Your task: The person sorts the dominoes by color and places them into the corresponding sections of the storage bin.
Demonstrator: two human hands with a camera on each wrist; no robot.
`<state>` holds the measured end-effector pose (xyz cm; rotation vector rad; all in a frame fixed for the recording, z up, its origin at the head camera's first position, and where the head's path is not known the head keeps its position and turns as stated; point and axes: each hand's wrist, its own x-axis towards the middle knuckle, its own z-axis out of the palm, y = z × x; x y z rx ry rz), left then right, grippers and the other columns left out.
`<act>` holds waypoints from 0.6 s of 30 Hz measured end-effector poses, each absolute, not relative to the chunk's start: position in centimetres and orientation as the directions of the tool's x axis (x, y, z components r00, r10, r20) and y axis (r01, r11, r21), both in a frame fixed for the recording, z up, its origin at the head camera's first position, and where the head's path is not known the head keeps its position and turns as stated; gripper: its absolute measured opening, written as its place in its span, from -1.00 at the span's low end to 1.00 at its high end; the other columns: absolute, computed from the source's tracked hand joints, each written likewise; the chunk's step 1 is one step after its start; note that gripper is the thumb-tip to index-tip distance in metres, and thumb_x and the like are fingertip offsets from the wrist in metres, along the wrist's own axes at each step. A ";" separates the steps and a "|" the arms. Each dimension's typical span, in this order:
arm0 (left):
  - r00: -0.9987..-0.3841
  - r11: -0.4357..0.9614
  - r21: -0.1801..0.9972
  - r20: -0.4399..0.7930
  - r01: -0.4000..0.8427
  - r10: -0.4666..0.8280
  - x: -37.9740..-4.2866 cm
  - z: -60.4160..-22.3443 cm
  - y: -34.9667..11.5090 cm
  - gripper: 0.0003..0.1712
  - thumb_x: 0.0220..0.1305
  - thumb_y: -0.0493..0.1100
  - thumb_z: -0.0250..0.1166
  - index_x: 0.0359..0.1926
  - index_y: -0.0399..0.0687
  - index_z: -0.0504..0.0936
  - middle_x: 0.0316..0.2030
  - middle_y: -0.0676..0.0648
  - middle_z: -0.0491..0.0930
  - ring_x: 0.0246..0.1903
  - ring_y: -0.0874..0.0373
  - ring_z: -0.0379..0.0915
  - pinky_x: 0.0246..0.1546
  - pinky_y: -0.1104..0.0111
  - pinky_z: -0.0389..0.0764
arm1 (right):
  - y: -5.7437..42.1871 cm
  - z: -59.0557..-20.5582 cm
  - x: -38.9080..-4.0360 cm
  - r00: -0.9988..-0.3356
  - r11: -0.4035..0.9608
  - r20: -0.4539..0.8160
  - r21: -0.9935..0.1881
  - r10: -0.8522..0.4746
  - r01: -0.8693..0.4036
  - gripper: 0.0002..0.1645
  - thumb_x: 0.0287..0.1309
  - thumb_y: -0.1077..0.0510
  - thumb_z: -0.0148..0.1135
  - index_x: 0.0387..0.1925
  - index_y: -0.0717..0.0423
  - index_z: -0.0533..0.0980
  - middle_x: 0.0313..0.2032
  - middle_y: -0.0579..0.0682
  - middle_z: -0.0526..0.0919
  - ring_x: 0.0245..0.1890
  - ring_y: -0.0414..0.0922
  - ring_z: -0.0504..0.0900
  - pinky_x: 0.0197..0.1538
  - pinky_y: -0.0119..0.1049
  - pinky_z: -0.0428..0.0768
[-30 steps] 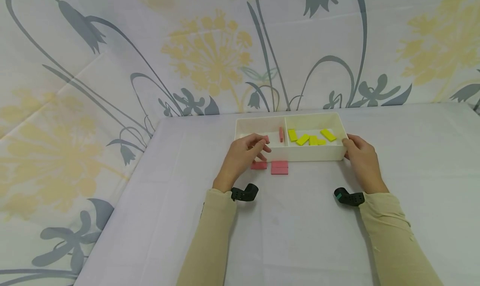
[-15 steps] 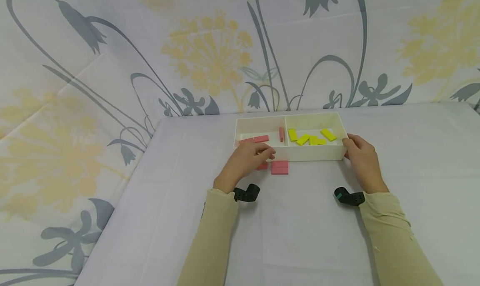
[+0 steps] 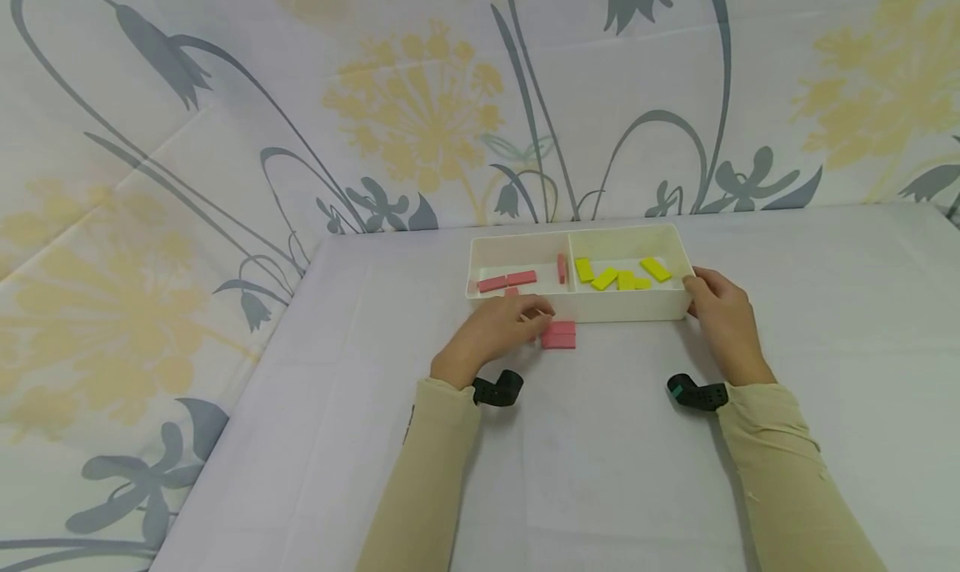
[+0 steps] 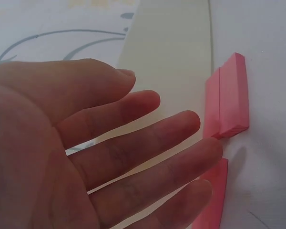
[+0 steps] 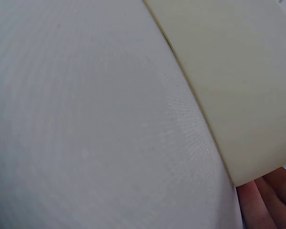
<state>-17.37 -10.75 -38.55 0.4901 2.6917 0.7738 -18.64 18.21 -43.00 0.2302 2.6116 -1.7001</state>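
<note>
My left hand [image 3: 495, 330] hovers at the front wall of a white two-compartment box [image 3: 622, 307]. Its fingers are spread and hold nothing in the left wrist view. Close to the fingertips, a pair of pink blocks [image 4: 231, 98] lies side by side on the table. Another pink block [image 4: 217, 205] is partly hidden behind the fingers. At the box's right end, my right hand [image 3: 723, 326] grips the corner, thumb on the near side; in the right wrist view only a few fingers [image 5: 271, 202] show at the corner.
Several pink blocks [image 3: 522, 278] lie in the left compartment, one standing near the divider [image 3: 573, 263]. Several yellow blocks [image 3: 605, 279] are in the right one. A white cloth [image 3: 600, 472] covers the table, with a flower-patterned curtain [image 3: 450, 97] behind it.
My left hand has let go of a pink block in the left compartment, then drawn back over the front wall toward the pink blocks on the table. The right hand has stayed on the box.
</note>
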 end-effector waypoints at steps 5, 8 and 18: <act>-0.892 0.793 0.551 -0.179 0.259 0.416 -17.5 -38.8 -10.5 -0.71 0.25 0.01 0.06 -0.05 0.10 0.52 -0.33 0.16 0.54 -0.38 0.30 0.42 -0.20 0.37 0.41 | 18.2 -42.9 -18.6 -0.989 0.394 -0.097 -0.909 0.111 0.133 -0.19 0.17 -0.33 -0.33 0.30 0.08 0.13 0.24 0.13 0.22 0.04 0.09 0.40 0.13 0.06 0.22; -0.886 0.785 0.557 -0.172 0.273 0.431 -17.5 -38.9 -10.4 -0.73 0.24 -0.04 0.10 -0.07 0.05 0.53 -0.31 0.15 0.53 -0.39 0.32 0.43 -0.19 0.39 0.42 | 18.2 -42.9 -18.6 -0.989 0.395 -0.096 -0.909 0.109 0.132 -0.19 0.17 -0.33 -0.33 0.29 0.08 0.14 0.23 0.14 0.22 0.04 0.09 0.40 0.13 0.06 0.22; -0.875 0.771 0.568 -0.171 0.288 0.453 -17.6 -39.2 -10.2 -0.74 0.20 -0.09 0.16 -0.08 0.02 0.54 -0.27 0.13 0.51 -0.35 0.31 0.42 -0.22 0.45 0.43 | 18.2 -42.8 -18.6 -0.990 0.399 -0.098 -0.907 0.105 0.132 -0.19 0.18 -0.32 -0.34 0.30 0.10 0.12 0.24 0.15 0.20 0.04 0.10 0.38 0.12 0.07 0.22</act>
